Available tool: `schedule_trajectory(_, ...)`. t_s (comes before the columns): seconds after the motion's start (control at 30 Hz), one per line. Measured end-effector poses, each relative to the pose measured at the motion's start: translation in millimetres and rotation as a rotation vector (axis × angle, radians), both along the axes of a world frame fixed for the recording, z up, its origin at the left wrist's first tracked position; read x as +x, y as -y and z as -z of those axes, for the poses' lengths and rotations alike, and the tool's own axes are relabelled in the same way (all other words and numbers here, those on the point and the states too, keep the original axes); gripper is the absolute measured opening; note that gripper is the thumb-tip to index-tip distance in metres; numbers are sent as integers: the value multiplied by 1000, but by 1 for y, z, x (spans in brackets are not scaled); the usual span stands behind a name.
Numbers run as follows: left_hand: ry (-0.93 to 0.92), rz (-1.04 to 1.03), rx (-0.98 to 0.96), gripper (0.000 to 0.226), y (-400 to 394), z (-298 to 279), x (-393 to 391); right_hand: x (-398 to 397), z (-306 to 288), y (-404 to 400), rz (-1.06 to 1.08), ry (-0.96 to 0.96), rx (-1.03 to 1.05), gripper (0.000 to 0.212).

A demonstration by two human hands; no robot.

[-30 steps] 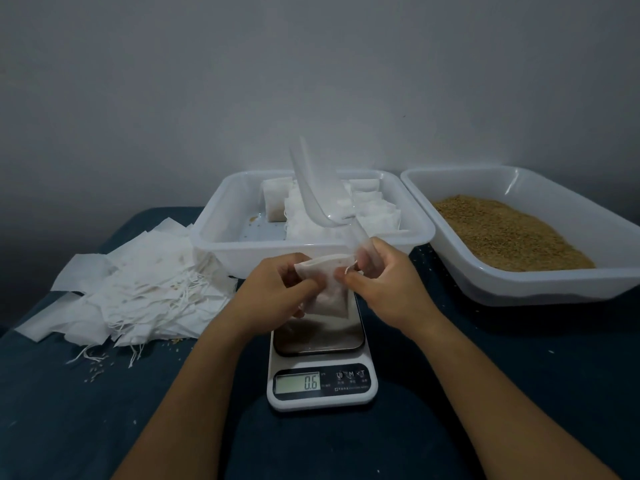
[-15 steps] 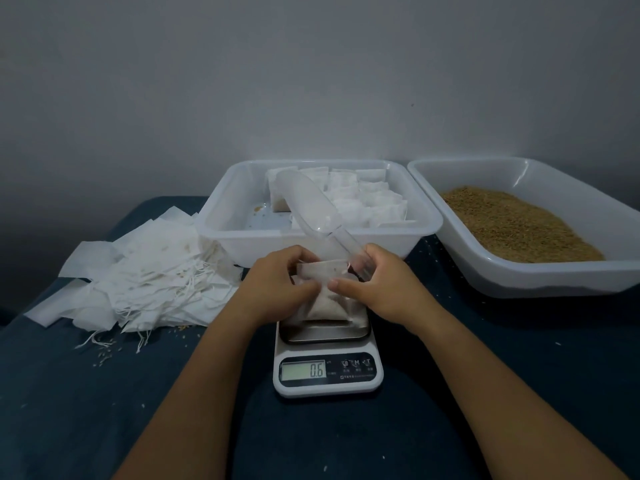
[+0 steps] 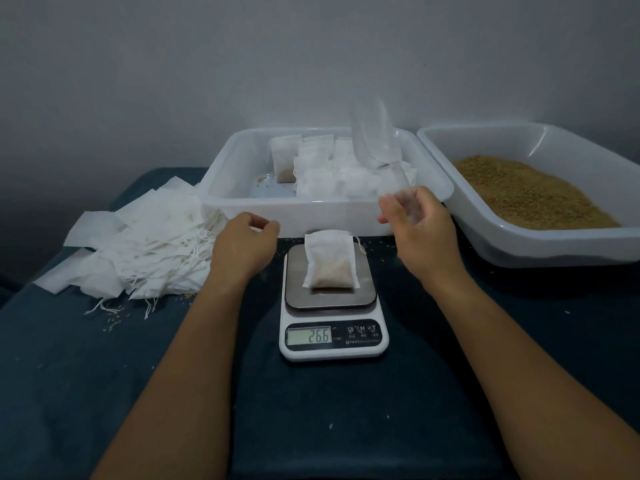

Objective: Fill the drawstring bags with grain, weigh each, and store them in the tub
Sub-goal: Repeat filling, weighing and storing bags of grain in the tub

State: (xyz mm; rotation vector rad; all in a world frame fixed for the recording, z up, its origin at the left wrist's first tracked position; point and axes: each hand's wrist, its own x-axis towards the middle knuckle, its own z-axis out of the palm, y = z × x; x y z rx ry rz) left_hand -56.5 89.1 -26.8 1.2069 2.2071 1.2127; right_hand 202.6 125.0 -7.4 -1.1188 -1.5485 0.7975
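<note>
Two white plastic tubs sit at the back of the dark blue table (image 3: 69, 393): the tub of grain (image 3: 540, 140) on the right, holding a sloped bed of tan grain (image 3: 530, 195), and beside it the storage tub (image 3: 235, 161), where filled bags (image 3: 322, 174) stand packed together toward its right half. Left of that tub lies a loose heap of flat empty bags (image 3: 145, 251), their strings trailing toward the table's front edge.

In front of the storage tub stands a white scale (image 3: 332, 344) with a steel platter; its display reads 26.6. The drawstring bag (image 3: 330, 259) lies on the platter, free of both hands and between them. It is white and thin, its lower half swollen and tinted tan by the grain inside, its upper half flat, a string end sticking out at the top right.

The left hand (image 3: 242, 247) hovers just left of the bag, fingers loosely curled and holding nothing. The right hand (image 3: 419, 233) is raised just right of the bag, gripping the handle of a clear plastic scoop (image 3: 375, 140), which points upward over the storage tub.
</note>
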Motion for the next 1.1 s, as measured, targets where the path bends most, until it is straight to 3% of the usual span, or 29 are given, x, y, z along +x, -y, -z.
schedule_trajectory(0.17, 4, -1, -28, 15, -1, 1, -2, 1, 0, 0, 26, 5, -19, 39)
schedule_trajectory(0.57, 25, 41, -15, 12, -1, -1, 5, 0, 3, -2, 15, 2, -1, 31)
schedule_trajectory(0.73, 44, 62, -10, 12, 0, -2, 7, 0, 3, -3, 3, -1, 2, 16)
schedule_trajectory(1.1, 65, 169, 46, 5, 0, -3, 17, -2, 2, 1, 15, 38, 2, 16)
